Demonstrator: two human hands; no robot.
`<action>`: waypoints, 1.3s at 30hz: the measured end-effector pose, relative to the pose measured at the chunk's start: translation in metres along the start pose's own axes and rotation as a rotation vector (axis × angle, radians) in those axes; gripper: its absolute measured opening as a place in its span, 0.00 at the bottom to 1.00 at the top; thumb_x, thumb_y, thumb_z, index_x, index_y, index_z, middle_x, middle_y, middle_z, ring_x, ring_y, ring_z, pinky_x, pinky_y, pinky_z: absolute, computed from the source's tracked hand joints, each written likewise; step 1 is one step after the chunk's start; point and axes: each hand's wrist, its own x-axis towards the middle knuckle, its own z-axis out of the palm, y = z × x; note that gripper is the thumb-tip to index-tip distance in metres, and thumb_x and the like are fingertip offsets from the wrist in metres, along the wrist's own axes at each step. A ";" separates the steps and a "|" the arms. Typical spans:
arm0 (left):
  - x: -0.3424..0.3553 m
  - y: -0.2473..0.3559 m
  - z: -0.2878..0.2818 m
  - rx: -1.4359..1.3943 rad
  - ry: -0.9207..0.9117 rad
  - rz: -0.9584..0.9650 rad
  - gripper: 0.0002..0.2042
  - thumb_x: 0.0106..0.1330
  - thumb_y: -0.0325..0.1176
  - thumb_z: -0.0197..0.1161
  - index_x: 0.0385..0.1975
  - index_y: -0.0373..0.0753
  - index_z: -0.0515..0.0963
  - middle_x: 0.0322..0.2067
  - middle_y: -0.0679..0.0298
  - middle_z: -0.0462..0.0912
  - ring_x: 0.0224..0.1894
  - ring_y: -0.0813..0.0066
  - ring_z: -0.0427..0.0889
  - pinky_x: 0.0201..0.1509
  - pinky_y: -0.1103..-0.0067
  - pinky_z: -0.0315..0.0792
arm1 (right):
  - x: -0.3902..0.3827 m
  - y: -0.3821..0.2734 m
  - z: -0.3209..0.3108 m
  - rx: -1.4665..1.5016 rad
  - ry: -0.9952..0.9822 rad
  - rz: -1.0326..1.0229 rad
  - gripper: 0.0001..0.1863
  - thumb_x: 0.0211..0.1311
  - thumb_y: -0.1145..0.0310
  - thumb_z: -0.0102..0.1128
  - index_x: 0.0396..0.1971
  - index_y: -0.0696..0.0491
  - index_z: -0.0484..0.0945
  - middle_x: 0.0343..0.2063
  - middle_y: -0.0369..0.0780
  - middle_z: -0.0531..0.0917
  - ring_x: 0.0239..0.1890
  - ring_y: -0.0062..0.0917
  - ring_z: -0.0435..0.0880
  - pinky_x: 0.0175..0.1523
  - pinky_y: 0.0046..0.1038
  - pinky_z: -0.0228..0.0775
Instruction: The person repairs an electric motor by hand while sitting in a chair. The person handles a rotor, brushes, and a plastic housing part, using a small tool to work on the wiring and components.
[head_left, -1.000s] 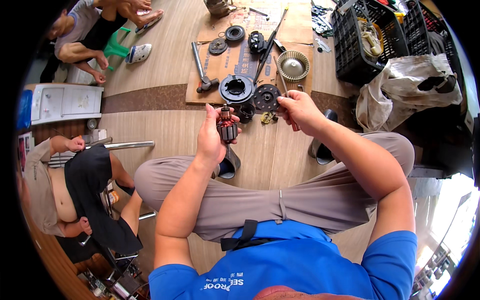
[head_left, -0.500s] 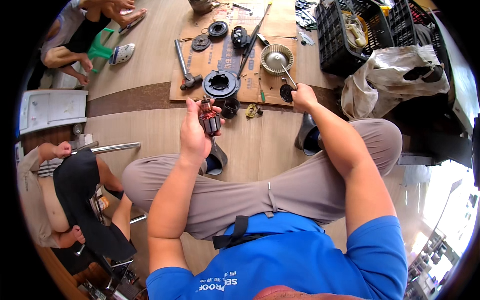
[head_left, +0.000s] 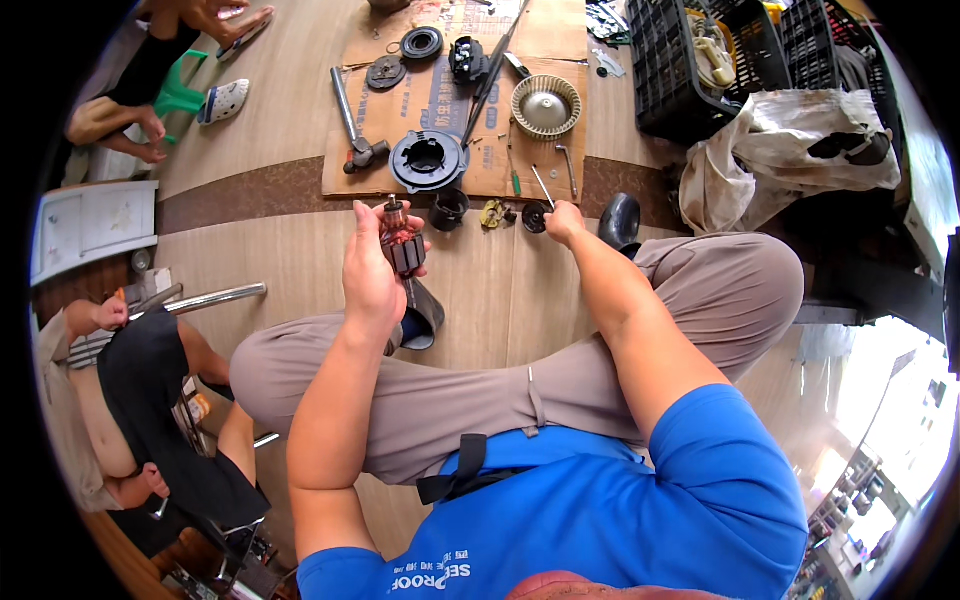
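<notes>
My left hand (head_left: 372, 265) is closed around a motor armature (head_left: 403, 245), its shaft pointing up and its red-brown copper windings and dark core showing. My right hand (head_left: 566, 223) grips a thin metal rod (head_left: 542, 187), which points away from me; its held end is hidden in my fist. Right beside that fist is a black round disc (head_left: 534, 217); whether my fingers touch it I cannot tell. Small yellow and black parts (head_left: 495, 213) lie to its left. A black cup-shaped part (head_left: 449, 209) stands near the armature. Beyond sits a black ring-shaped housing (head_left: 428, 161).
Flat cardboard (head_left: 350, 110) bears a hammer (head_left: 352, 125), a fan wheel (head_left: 546, 107), a green-handled screwdriver (head_left: 514, 172), a bent metal tool (head_left: 568, 170) and other motor parts. Black crates (head_left: 680, 80) and a stained cloth (head_left: 740, 170) stand right. Other people sit at the left.
My right hand has drawn back from the fan wheel toward me and leftward, with the rod. The black disc has shifted toward me, off the cardboard. My left hand still holds the armature.
</notes>
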 end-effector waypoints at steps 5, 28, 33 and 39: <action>0.008 0.001 0.013 0.038 -0.044 -0.003 0.27 0.75 0.57 0.35 0.48 0.38 0.72 0.35 0.61 0.79 0.31 0.73 0.81 0.24 0.80 0.73 | 0.022 0.018 -0.005 0.147 -0.068 0.085 0.14 0.55 0.63 0.63 0.36 0.58 0.81 0.39 0.52 0.83 0.47 0.44 0.81 0.52 0.39 0.73; 0.000 0.000 0.012 0.002 -0.036 -0.016 0.27 0.73 0.59 0.37 0.46 0.40 0.73 0.35 0.63 0.81 0.30 0.74 0.81 0.25 0.79 0.74 | -0.015 -0.097 -0.057 0.237 0.274 -0.221 0.18 0.57 0.66 0.57 0.47 0.56 0.77 0.45 0.50 0.80 0.51 0.42 0.79 0.56 0.37 0.71; -0.002 0.000 0.025 -0.067 -0.111 0.020 0.29 0.72 0.60 0.36 0.46 0.40 0.73 0.34 0.63 0.81 0.29 0.74 0.82 0.24 0.79 0.74 | -0.067 -0.163 -0.134 0.547 -0.005 -0.554 0.18 0.59 0.66 0.59 0.46 0.60 0.79 0.38 0.46 0.85 0.39 0.31 0.85 0.48 0.29 0.75; -0.011 0.002 0.033 -0.064 -0.137 0.021 0.30 0.73 0.61 0.34 0.46 0.38 0.73 0.35 0.64 0.81 0.30 0.76 0.81 0.24 0.81 0.72 | -0.186 -0.199 -0.231 0.561 -0.535 -0.509 0.15 0.69 0.67 0.53 0.49 0.61 0.75 0.34 0.35 0.81 0.31 0.16 0.81 0.35 0.18 0.74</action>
